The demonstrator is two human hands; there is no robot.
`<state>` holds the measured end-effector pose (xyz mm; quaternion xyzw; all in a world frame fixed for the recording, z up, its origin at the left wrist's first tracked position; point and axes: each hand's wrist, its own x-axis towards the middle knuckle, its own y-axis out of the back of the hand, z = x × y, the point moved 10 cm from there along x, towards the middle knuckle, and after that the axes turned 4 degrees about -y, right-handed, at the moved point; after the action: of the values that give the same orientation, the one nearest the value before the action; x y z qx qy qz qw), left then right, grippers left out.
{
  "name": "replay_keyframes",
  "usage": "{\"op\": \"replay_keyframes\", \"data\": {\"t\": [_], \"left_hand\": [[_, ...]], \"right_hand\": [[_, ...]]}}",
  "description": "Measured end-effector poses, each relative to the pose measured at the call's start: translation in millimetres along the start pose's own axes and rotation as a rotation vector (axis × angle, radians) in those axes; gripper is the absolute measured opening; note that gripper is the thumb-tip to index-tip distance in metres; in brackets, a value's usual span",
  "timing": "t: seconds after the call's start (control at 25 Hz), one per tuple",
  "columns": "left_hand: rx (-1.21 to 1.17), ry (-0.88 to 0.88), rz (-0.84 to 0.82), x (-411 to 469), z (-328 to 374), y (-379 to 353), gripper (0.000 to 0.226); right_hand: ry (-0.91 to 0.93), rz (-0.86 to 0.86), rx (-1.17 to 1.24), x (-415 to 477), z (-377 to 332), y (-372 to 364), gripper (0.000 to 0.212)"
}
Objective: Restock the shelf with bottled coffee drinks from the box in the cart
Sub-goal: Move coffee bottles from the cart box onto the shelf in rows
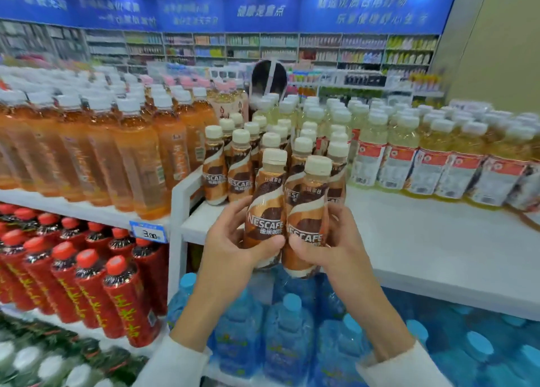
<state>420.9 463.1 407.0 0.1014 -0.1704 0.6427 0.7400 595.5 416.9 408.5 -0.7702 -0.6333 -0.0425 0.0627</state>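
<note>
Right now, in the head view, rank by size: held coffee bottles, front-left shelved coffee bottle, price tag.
Left held coffee bottle and right held coffee bottle: alike, nearest.
Front-left shelved coffee bottle.
Price tag.

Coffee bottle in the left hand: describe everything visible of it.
The coffee bottle is small, seemingly plastic, with a cream screw cap and a glossy copper-and-brown wrap bearing a white swirl and NESCAFE lettering. It is capped and nearly upright. The left hand grips its lower half, in front of the white shelf. It sits against a matching bottle held by the right hand.
</note>
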Motion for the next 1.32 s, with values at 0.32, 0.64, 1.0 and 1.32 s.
{"op": "replay_keyframes", "data": {"t": [0.32,0.64,1.0,1.32], "left_hand": [[0.088,-0.034,-0.082,49.8,-26.8,15.3,0.072],[0.229,-0.071,-0.035,46.0,-49.8,24.3,0.075],[0.335,-0.134,0.142,31.7,-49.4,45.1,0.063],[0.493,-0.197,0.327,35.3,-35.5,87.1,0.056]], "right_hand": [[0.126,0.07,-0.164,42.7,1.8,-13.4,0.066],[0.139,0.202,-0.294,33.0,14.2,-5.6,0.068],[0.143,0.358,-0.254,22.1,32.1,-13.2,0.061],[0.191,0.345,-0.341,46.8,35.5,-63.5,0.062]]}}
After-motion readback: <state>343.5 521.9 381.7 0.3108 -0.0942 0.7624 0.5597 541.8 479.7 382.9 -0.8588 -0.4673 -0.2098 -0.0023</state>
